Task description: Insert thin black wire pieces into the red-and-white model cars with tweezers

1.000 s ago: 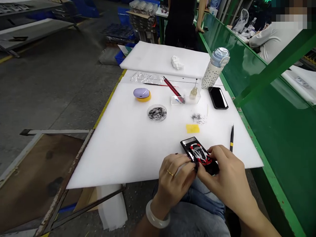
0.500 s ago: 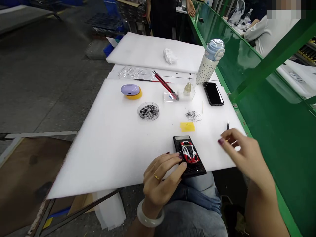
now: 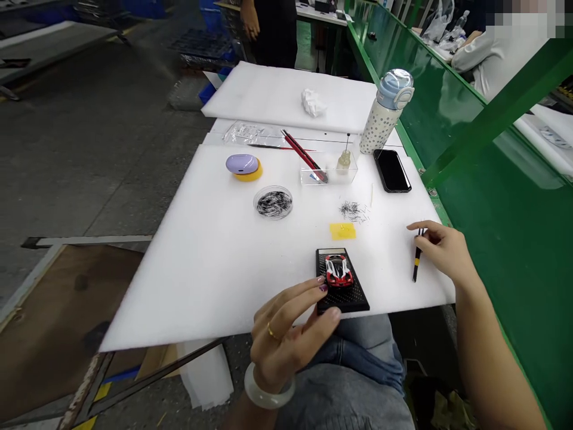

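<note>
A red and white toy car (image 3: 339, 272) sits on a black textured display base (image 3: 351, 298) near the table's front edge. My left hand (image 3: 286, 334) has its fingers apart at the base's left side. Two fingertips are beside the car, and the thumb lies by the base's near corner; whether they press on it I cannot tell. Black tweezers (image 3: 417, 263) with a yellow band lie on the white table sheet (image 3: 215, 263). Over their pronged end is my right hand (image 3: 443, 248), its thumb and forefinger parted with the prongs showing between them.
Beyond the base are a yellow pad (image 3: 342, 231), loose black bits (image 3: 353, 211) and a round dish (image 3: 273, 203) of black strands. Farther back stand a clear box (image 3: 329, 176), a phone (image 3: 392, 171), a bottle (image 3: 380, 119) and a purple case (image 3: 242, 163). A green partition (image 3: 492, 209) borders the right.
The base and car have turned to face me more squarely. My left thumb has shifted toward the base's near edge. My right hand has moved up and away, uncovering more of the tweezers.
</note>
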### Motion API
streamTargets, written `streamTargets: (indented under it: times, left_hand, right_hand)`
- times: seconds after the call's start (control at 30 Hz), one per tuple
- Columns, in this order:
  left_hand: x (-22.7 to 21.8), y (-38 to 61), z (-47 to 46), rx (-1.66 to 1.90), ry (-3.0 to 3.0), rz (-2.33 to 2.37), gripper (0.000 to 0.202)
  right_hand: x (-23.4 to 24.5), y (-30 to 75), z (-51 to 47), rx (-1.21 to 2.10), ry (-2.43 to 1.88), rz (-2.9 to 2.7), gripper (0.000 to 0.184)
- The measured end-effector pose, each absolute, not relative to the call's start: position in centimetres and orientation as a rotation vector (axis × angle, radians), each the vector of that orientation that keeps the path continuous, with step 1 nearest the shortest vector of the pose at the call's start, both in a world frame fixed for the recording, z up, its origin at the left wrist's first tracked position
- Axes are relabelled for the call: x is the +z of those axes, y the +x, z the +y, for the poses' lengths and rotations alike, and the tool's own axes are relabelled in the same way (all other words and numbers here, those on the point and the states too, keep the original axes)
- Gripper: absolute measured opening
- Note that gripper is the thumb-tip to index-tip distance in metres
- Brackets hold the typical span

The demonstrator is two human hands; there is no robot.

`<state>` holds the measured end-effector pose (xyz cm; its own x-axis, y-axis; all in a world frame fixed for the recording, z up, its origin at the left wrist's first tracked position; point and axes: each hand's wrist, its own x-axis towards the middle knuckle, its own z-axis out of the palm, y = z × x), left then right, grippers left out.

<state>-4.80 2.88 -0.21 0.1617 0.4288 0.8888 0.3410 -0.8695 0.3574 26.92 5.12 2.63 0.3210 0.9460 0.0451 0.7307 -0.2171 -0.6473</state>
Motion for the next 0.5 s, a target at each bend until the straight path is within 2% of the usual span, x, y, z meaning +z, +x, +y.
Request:
streamTargets:
  times: [0.13,0.23,0.33,0.5]
  left_hand:
    - [-0.1,-4.6,3.0,1.804,2.373,0.859,0.035]
    - [0.1,-4.4,3.0,1.788,2.397,0.896,0.037]
    - [0.2,-4.3,3.2,1.756,2.417,0.870,0.039]
    - [0.3,-4.4,3.2,1.741,2.402,0.825,0.036]
  right_hand:
    - [2.5,27.1,4.9,0.821,-1.678,-0.981,0.013]
    - [3.0,27.3,4.8,0.900,-1.463,-0.858,0.015]
    - [3.7,27.6,4.6,0.867,-1.398,-0.930,0.025]
    - [5.5,27.0,4.7,0.673,-1.392,-0.946,0.024]
